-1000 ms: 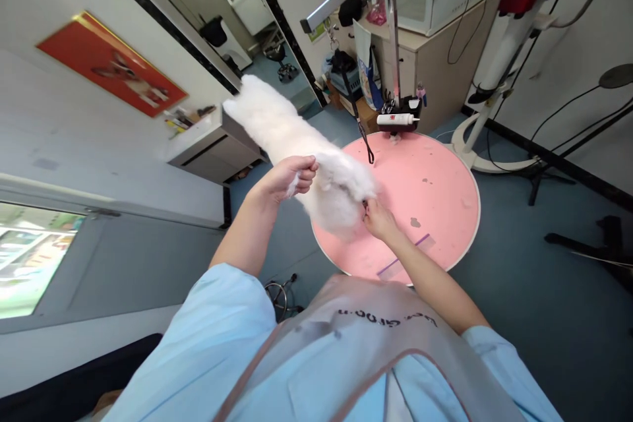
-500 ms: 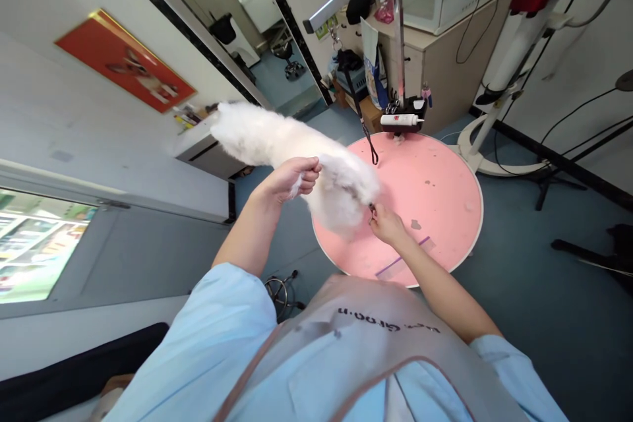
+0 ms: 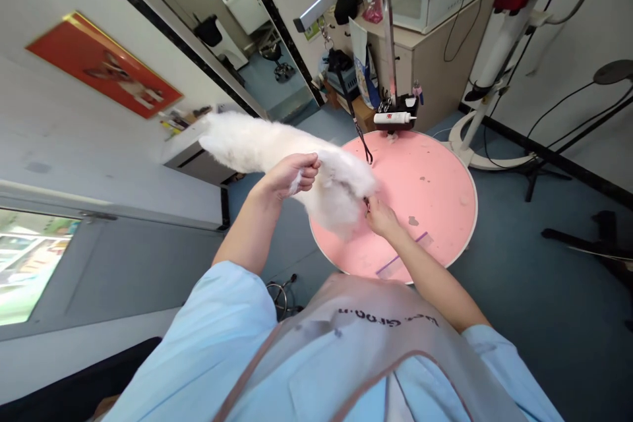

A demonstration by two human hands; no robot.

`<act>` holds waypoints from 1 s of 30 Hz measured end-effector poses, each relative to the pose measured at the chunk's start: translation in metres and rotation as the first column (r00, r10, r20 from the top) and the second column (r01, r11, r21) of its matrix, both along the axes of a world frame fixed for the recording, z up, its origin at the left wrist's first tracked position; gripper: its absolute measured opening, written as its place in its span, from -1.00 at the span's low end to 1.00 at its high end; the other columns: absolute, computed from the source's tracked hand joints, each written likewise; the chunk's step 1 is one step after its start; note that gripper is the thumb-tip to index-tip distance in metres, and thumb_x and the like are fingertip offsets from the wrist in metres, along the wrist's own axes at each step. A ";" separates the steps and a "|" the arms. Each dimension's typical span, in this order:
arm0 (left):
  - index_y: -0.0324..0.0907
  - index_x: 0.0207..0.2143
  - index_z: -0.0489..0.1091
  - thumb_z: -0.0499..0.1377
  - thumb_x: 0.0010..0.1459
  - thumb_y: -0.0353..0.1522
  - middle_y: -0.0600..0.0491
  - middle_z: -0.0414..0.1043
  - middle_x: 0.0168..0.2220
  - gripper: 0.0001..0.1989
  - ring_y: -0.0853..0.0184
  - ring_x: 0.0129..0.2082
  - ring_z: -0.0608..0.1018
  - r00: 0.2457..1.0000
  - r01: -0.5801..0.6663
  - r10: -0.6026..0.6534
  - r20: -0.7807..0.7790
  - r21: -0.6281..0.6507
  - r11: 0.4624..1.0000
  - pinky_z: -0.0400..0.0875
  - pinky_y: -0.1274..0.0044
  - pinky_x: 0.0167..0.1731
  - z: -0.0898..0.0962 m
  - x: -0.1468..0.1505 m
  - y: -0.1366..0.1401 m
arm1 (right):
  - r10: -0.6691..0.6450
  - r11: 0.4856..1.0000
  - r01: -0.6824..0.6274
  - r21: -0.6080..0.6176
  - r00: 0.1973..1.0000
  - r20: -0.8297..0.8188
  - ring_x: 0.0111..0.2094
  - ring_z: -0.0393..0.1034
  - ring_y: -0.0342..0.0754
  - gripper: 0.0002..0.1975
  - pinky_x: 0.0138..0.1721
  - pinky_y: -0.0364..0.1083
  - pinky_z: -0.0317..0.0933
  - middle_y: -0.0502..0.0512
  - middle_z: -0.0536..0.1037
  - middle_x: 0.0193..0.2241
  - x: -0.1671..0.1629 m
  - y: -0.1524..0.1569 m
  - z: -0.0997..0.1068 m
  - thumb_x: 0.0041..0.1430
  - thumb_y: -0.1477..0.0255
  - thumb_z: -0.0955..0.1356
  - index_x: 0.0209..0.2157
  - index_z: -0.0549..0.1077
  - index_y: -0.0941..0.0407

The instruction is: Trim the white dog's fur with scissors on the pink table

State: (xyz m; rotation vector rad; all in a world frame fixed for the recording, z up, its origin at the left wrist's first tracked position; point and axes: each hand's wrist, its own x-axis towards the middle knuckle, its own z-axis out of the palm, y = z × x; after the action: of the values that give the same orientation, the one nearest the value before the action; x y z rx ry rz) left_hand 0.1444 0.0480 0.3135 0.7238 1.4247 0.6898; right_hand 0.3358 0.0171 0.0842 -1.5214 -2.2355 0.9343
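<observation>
A long, fluffy white furry body, seemingly a dog, stretches from the left out over the pink round table. No face shows on it. My left hand is closed in a fist against its side, with white fur showing at the palm. At the body's right end, my right hand pinches something small and dark beside the fur; whether it is a paw or a tool I cannot make out. A purple-edged clear strip lies on the table near its front edge.
A metal grooming arm rises behind the table, with a black loop leash hanging from it. A white tube sits on a black holder at its base. A white dryer stand is at the right. Grey fur scraps dot the tabletop.
The view has shifted slightly to the right, so the surroundings sit further left. Both hands keep about the same hold on the white furry body.
</observation>
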 end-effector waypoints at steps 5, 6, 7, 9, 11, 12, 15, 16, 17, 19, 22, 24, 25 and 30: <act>-0.25 -0.53 0.19 0.01 0.25 -0.35 0.23 -0.17 -0.66 -0.72 0.58 -0.76 -0.05 1.000 0.017 -0.017 0.011 -0.006 1.000 -0.11 0.72 -0.79 -0.001 -0.001 0.002 | 0.026 0.999 -0.026 -0.022 1.000 -0.013 -0.13 0.41 0.11 -0.67 -0.19 -0.03 0.23 0.28 0.50 -0.08 -0.009 -0.012 0.000 0.21 0.39 0.27 0.00 0.28 0.19; -0.25 -0.53 0.19 0.01 0.25 -0.36 0.23 -0.18 -0.66 -0.72 0.58 -0.76 -0.06 1.000 0.022 -0.022 0.014 0.000 1.000 -0.11 0.72 -0.78 -0.001 -0.001 0.002 | 0.043 0.999 -0.043 0.002 0.999 -0.022 -0.10 0.40 0.11 -0.65 -0.17 -0.03 0.22 0.28 0.49 -0.07 -0.011 -0.016 -0.001 0.18 0.36 0.31 -0.02 0.28 0.18; -0.25 -0.53 0.19 0.01 0.25 -0.36 0.23 -0.18 -0.66 -0.72 0.58 -0.76 -0.05 0.999 0.028 -0.028 0.019 0.005 1.000 -0.10 0.72 -0.78 -0.001 -0.001 0.003 | 0.049 0.999 -0.048 0.013 0.999 -0.017 -0.10 0.40 0.11 -0.67 -0.16 -0.03 0.22 0.27 0.49 -0.07 -0.012 -0.020 -0.003 0.18 0.36 0.31 -0.03 0.29 0.17; -0.25 -0.53 0.19 0.01 0.25 -0.35 0.23 -0.18 -0.66 -0.73 0.57 -0.76 -0.05 0.999 0.039 -0.040 0.029 0.009 0.999 -0.10 0.72 -0.78 -0.001 -0.001 0.003 | 0.027 0.999 -0.026 -0.019 0.999 0.022 -0.14 0.41 0.07 -0.75 -0.19 -0.04 0.20 0.25 0.51 -0.11 -0.013 -0.026 -0.010 0.22 0.45 0.25 -0.06 0.29 0.16; -0.25 -0.52 0.20 0.01 0.25 -0.35 0.22 -0.17 -0.66 -0.73 0.57 -0.76 -0.05 0.998 0.049 -0.049 0.035 0.000 0.999 -0.10 0.72 -0.78 -0.002 -0.001 0.004 | -0.001 0.997 0.005 -0.077 0.999 0.052 -0.20 0.42 0.03 -0.77 -0.23 -0.07 0.19 0.23 0.52 -0.17 -0.012 -0.032 -0.017 0.23 0.53 0.18 -0.08 0.30 0.15; -0.25 -0.53 0.20 0.01 0.25 -0.35 0.22 -0.17 -0.66 -0.72 0.57 -0.76 -0.05 0.998 0.054 -0.053 0.037 -0.007 0.999 -0.10 0.72 -0.79 -0.002 -0.002 0.005 | -0.005 0.996 0.009 -0.090 0.999 0.045 -0.21 0.42 0.03 -0.78 -0.24 -0.07 0.19 0.22 0.51 -0.18 -0.010 -0.035 -0.019 0.23 0.53 0.19 -0.09 0.30 0.16; -0.25 -0.54 0.20 0.02 0.24 -0.35 0.22 -0.18 -0.67 -0.72 0.57 -0.76 -0.05 0.996 0.073 -0.073 0.047 -0.013 0.997 -0.10 0.71 -0.79 -0.003 -0.001 0.007 | 0.005 0.999 -0.007 -0.044 1.000 -0.026 -0.13 0.39 0.07 -0.72 -0.19 -0.06 0.20 0.26 0.48 -0.12 -0.010 -0.040 -0.023 0.18 0.38 0.31 -0.09 0.29 0.18; -0.24 -0.54 0.20 0.02 0.24 -0.34 0.22 -0.18 -0.67 -0.72 0.57 -0.76 -0.06 0.995 0.081 -0.081 0.052 -0.011 0.997 -0.10 0.71 -0.79 -0.003 -0.001 0.008 | 0.006 1.000 -0.007 -0.027 0.999 -0.041 -0.10 0.38 0.09 -0.68 -0.17 -0.05 0.20 0.28 0.47 -0.11 -0.011 -0.042 -0.023 0.16 0.35 0.33 -0.08 0.29 0.18; -0.24 -0.54 0.20 0.02 0.24 -0.33 0.22 -0.18 -0.67 -0.71 0.57 -0.76 -0.06 0.994 0.089 -0.088 0.057 -0.008 0.996 -0.10 0.71 -0.79 -0.003 -0.001 0.008 | -0.002 1.000 0.001 -0.024 0.999 -0.045 -0.09 0.37 0.09 -0.68 -0.16 -0.05 0.20 0.28 0.47 -0.11 -0.012 -0.043 -0.024 0.16 0.35 0.33 -0.08 0.29 0.18; -0.25 -0.54 0.20 0.02 0.24 -0.33 0.22 -0.19 -0.67 -0.71 0.57 -0.76 -0.06 0.994 0.097 -0.096 0.059 -0.006 0.995 -0.10 0.71 -0.79 -0.003 0.000 0.009 | -0.039 0.997 0.037 -0.073 0.999 -0.031 -0.14 0.39 0.05 -0.76 -0.19 -0.06 0.20 0.25 0.49 -0.15 -0.012 -0.048 -0.029 0.20 0.45 0.26 -0.08 0.28 0.17; -0.25 -0.54 0.19 0.01 0.25 -0.33 0.22 -0.18 -0.67 -0.71 0.57 -0.76 -0.05 0.993 0.107 -0.106 0.043 -0.014 0.994 -0.10 0.71 -0.78 -0.001 0.001 0.009 | -0.109 0.979 0.101 -0.176 0.994 -0.033 -0.24 0.40 -0.01 -0.75 -0.27 -0.09 0.19 0.17 0.50 -0.22 -0.013 -0.061 -0.041 0.20 0.55 0.19 -0.07 0.27 0.16; -0.25 -0.54 0.19 0.00 0.25 -0.34 0.22 -0.18 -0.67 -0.71 0.57 -0.76 -0.05 0.993 0.117 -0.116 0.037 -0.015 0.993 -0.09 0.71 -0.78 0.000 0.001 0.009 | -0.118 0.982 0.102 -0.159 0.989 -0.093 -0.20 0.40 0.01 -0.75 -0.25 -0.09 0.20 0.18 0.49 -0.18 -0.016 -0.071 -0.047 0.19 0.46 0.27 -0.08 0.27 0.15; -0.25 -0.54 0.19 -0.01 0.26 -0.35 0.22 -0.18 -0.67 -0.71 0.57 -0.77 -0.04 0.992 0.121 -0.120 0.038 -0.012 0.993 -0.10 0.71 -0.78 0.000 0.001 0.009 | -0.114 0.987 0.099 -0.126 0.986 -0.122 -0.16 0.39 0.03 -0.72 -0.22 -0.08 0.21 0.19 0.48 -0.16 -0.019 -0.074 -0.049 0.16 0.40 0.31 -0.09 0.27 0.15; -0.24 -0.53 0.17 -0.01 0.26 -0.34 0.22 -0.18 -0.67 -0.71 0.57 -0.77 -0.05 0.989 0.140 -0.140 0.040 -0.016 0.990 -0.10 0.70 -0.77 0.002 0.000 0.011 | -0.174 0.979 0.164 -0.119 0.981 -0.082 -0.21 0.39 0.00 -0.81 -0.25 -0.09 0.18 0.20 0.49 -0.19 -0.030 -0.084 -0.060 0.20 0.51 0.22 -0.12 0.28 0.15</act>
State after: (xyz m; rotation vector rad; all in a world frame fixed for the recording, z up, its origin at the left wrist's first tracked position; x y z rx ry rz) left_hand 0.1446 0.0588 0.3151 0.7844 1.3298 0.5777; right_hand 0.3057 -0.0665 0.0246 -1.6513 -1.9843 1.0702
